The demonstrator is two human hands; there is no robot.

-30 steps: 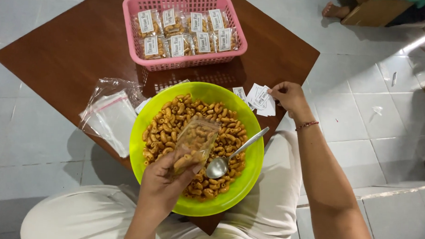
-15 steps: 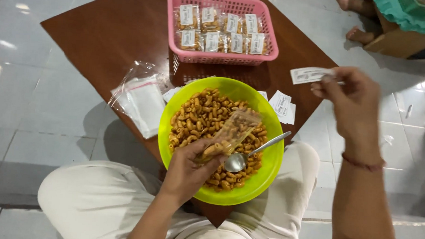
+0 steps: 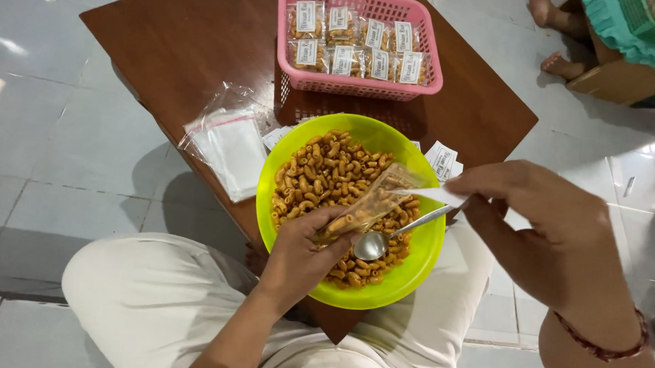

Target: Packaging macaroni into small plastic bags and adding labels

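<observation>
Left hand (image 3: pixel 296 259) grip closed on snack pouch (image 3: pixel 366 207), right hand (image 3: pixel 537 220) pinching paper label (image 3: pixel 437 196) above green bowl (image 3: pixel 411 270).

One green bowl (image 3: pixel 411 270), one spoon (image 3: pixel 383 239), one pink basket (image 3: pixel 360 86), eight filled packets (image 3: pixel 355 47)

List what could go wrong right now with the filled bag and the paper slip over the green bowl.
1. The small clear bag is tilted with its mouth open in the left hand; pieces may spill out as the slip goes in.
2. The right hand pinches the white paper slip only by its end; it could drop into the macaroni snacks.
3. The green bowl overhangs the table edge, spoon inside; a knock might tip it.
</observation>
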